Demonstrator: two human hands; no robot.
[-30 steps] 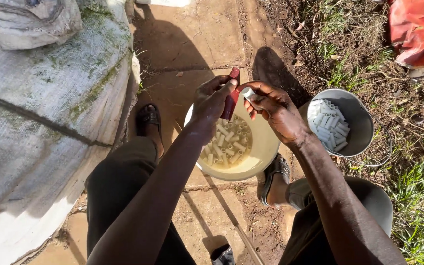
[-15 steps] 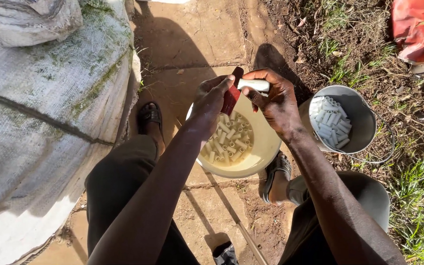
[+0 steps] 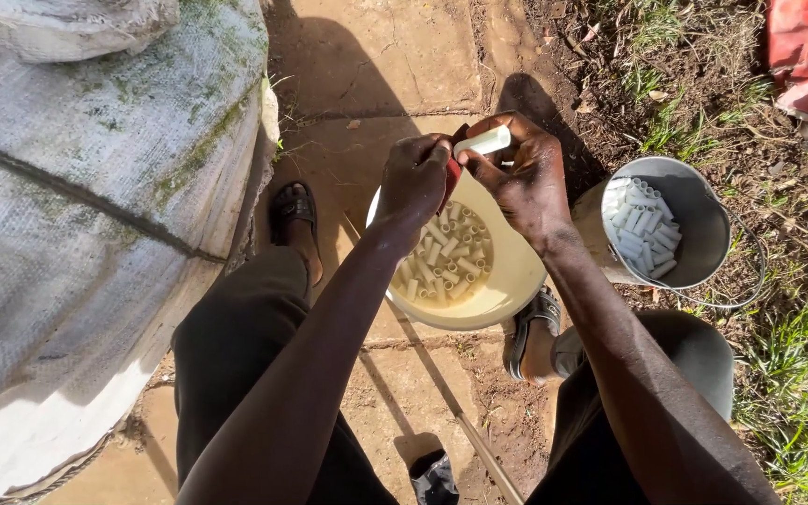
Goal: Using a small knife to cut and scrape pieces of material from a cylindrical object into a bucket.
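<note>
the short tube (image 3: 482, 142) pinched at upper centre looks like smooth, matt white plastic, as do the pieces heaped in the glossy cream plastic bowl (image 3: 516, 281) at centre. the bucket (image 3: 703, 234) at right is dull grey metal with a thin wire handle. the big sack (image 3: 77, 234) at left is coarse woven cloth, stained green. the ground (image 3: 376, 56) is rough, dusty paving slabs.

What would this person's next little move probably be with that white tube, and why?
Probably drop it into the grey bucket. The right hand pinches a white tube above the cream bowl, the left hand holds a red tool against it, and similar tubes already fill that bucket.
</note>
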